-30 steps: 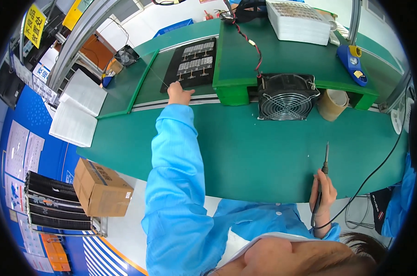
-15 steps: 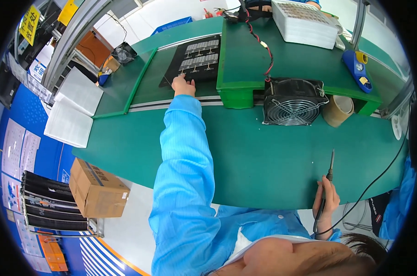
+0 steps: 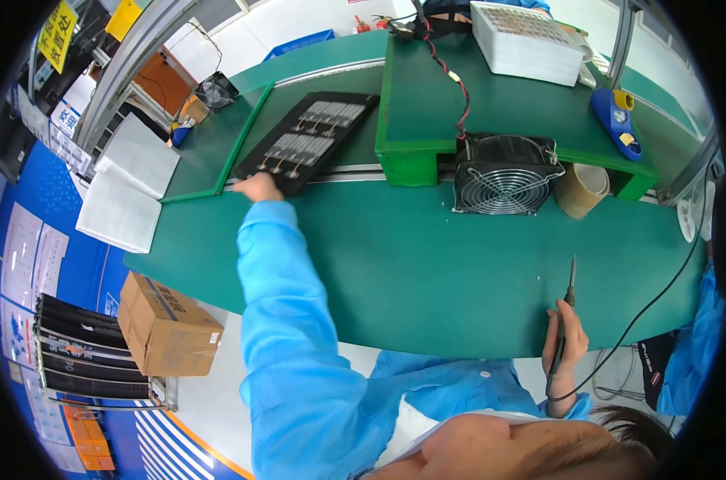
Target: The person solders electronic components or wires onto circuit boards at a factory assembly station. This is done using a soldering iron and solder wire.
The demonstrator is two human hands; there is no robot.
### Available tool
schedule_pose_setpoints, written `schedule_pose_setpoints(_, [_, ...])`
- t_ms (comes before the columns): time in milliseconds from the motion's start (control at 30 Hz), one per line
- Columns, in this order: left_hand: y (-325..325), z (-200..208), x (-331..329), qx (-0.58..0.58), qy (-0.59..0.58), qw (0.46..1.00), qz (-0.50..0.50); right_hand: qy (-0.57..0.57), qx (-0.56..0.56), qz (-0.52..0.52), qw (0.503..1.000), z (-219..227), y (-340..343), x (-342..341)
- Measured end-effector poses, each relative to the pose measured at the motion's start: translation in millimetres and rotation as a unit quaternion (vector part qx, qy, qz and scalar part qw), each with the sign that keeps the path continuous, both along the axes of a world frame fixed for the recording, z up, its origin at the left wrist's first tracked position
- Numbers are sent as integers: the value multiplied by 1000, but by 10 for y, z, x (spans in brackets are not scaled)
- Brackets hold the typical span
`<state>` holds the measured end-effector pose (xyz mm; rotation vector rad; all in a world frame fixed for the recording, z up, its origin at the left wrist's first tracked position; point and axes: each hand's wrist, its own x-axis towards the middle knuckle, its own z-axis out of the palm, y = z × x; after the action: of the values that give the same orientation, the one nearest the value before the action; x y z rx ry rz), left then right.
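Observation:
My left hand grips the near left corner of a flat black tray. Two pale grey circuit board panels lie on it, with several small parts with thin legs along their near edges. The tray sits askew over the metal rails, its near end reaching the green work surface. In my right hand, low at the right, a soldering iron is held with its thin tip pointing away from me. A black cable runs from it toward the right.
A raised green shelf stands right of the tray. At its front are a black fan with a wire guard and a tape roll. A white box and a blue-yellow tool rest on top. An open booklet lies left.
My left hand has drawn the black tray toward me and to the left, turning it askew. My right hand holds the soldering iron almost where it was.

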<state>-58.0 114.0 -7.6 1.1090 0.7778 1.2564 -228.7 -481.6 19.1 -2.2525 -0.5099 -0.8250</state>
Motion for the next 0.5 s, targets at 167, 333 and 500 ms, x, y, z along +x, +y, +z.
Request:
schedule_pose_setpoints(167, [538,423,-1276,-17,268,958,-100,10,6,13,1000,11,-10,8])
schedule_pose_setpoints(333, [1087,562,-2813,-6,282,944,-170,39,34,47,998,38,-15,-13])
schedule_pose_setpoints(500, [347,889,-3361,-58,240,929,-277,87,63,50,993,61,-71,-30])
